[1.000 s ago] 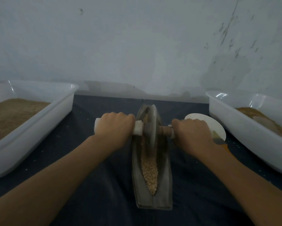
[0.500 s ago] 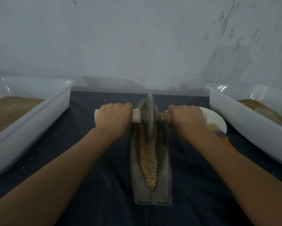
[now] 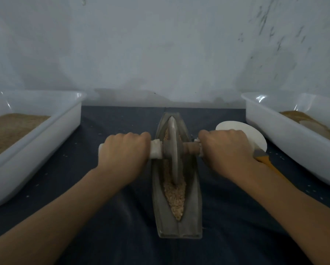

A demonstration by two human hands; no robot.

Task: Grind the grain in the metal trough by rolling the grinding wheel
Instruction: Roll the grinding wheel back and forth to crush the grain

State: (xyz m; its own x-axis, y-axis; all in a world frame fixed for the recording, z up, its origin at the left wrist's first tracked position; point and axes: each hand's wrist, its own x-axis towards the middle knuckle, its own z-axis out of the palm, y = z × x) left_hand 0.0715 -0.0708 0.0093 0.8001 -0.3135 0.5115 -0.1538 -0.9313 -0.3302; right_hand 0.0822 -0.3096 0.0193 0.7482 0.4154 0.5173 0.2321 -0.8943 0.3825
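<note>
**Wheel Sits Mid-Trough, Both Hands on the Axle**

A dark cloth covers the bench (image 3: 112, 236). At 9 o'clock stands a white tub (image 3: 45, 142) of brown grain; at 3 o'clock a second white tub (image 3: 275, 142), with a white disc (image 3: 235, 129) just beside it. In the centre lies the metal trough (image 3: 192, 213), its long axis running 12 to 6 o'clock. The grinding wheel (image 3: 173, 150) stands upright in its groove, in the far half. The grain (image 3: 176, 199) fills the groove, mostly on the 6 o'clock side of the wheel. The left hand (image 3: 124, 152) is curled tight round the white handle at 9 o'clock of the wheel; the right hand (image 3: 225, 150) wraps the handle at 3 o'clock. Both sit equally near, so the next roll likely runs toward 6 o'clock.
</note>
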